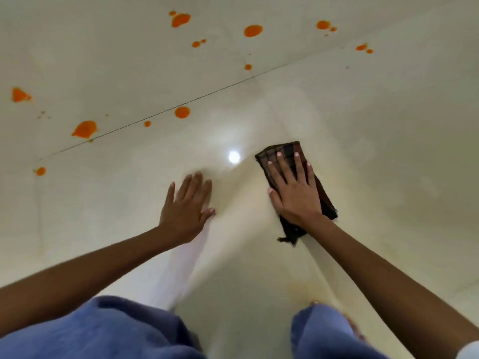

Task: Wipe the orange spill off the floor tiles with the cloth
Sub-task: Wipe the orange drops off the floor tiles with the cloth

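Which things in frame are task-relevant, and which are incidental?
Job: cloth, pressed flat by right hand; orange spill spots; floor tiles.
Incidental: left hand, flat on bare tile; blue-clad knees; light glare on the floor.

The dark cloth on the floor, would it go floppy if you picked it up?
Probably floppy: the cloth lies folded flat under the right hand, with a frayed corner trailing. It likely slides easily when pushed, since the floor tiles look glossy.
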